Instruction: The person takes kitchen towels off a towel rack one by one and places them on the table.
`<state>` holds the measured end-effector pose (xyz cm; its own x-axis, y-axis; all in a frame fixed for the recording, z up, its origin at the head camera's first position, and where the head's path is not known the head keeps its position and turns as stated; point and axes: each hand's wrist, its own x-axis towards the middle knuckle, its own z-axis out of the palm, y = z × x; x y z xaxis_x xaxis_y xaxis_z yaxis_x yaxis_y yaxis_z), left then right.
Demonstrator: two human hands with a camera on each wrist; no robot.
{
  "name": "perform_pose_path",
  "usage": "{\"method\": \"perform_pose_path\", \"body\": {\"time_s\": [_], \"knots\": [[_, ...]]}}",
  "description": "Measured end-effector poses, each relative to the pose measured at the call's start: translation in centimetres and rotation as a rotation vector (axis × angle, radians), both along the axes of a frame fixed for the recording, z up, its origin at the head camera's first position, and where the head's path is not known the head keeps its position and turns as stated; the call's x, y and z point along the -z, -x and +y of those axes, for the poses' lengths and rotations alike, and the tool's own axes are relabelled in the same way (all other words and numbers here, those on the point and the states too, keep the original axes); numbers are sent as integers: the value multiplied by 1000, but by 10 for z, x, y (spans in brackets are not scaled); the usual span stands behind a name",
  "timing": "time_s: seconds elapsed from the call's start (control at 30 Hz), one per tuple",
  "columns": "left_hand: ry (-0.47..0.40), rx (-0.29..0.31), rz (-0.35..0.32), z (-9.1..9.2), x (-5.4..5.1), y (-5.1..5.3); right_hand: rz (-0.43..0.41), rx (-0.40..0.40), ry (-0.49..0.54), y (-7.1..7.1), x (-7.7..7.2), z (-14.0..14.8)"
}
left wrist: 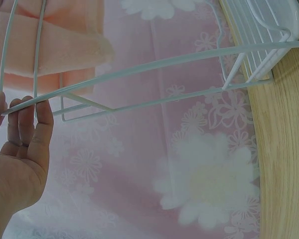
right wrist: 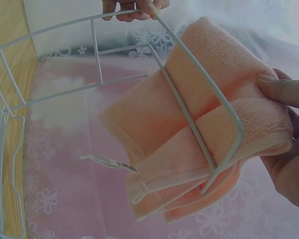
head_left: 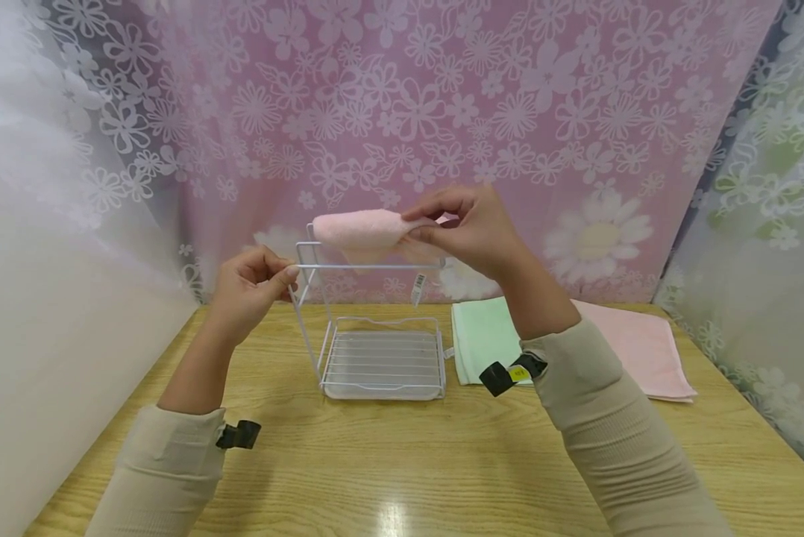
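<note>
A white wire rack (head_left: 375,266) stands on the table, its upper bars raised above a wire shelf. My left hand (head_left: 247,291) pinches the upper left corner of the frame between thumb and fingers; in the left wrist view the fingertips (left wrist: 42,109) are against the bar. A folded pink towel (head_left: 355,227) hangs draped at the upper bars, its lower layers dangling in the right wrist view. At the towel's right end, my right hand (head_left: 476,227) pinches the cloth between thumb and fingers. A printed tag (head_left: 418,289) dangles from the towel.
The rack's base holds a pale tray (head_left: 383,391) under the wires. To its right lie a folded green towel (head_left: 482,343) and another pink towel (head_left: 650,350), partly behind my right forearm. A flowered pink curtain (head_left: 402,134) hangs behind the wooden table (head_left: 348,462).
</note>
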<state>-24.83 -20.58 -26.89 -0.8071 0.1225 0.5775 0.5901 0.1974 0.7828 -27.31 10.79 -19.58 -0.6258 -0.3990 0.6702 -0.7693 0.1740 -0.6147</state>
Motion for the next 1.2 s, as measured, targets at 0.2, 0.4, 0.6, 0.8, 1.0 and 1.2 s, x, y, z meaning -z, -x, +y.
{"method": "perform_pose_path", "body": {"time_s": [0.2,0.4,0.6,0.8,1.0,1.2], "knots": [[0,-5,-5,1,-1,-1,9,1,9,-2,3,2],[1,-3,-9,0,-2,-1,3,-43,52,-3,6,4],[1,-1,-9,1,-2,-1,21,-66,83,-7,7,5],[7,-4,-5,1,-1,-1,58,-57,97,-8,10,6],[8,-6,-1,1,-2,-1,75,-63,119,-10,11,7],[12,-4,-1,1,-2,-2,75,-66,137,-11,13,10]]}}
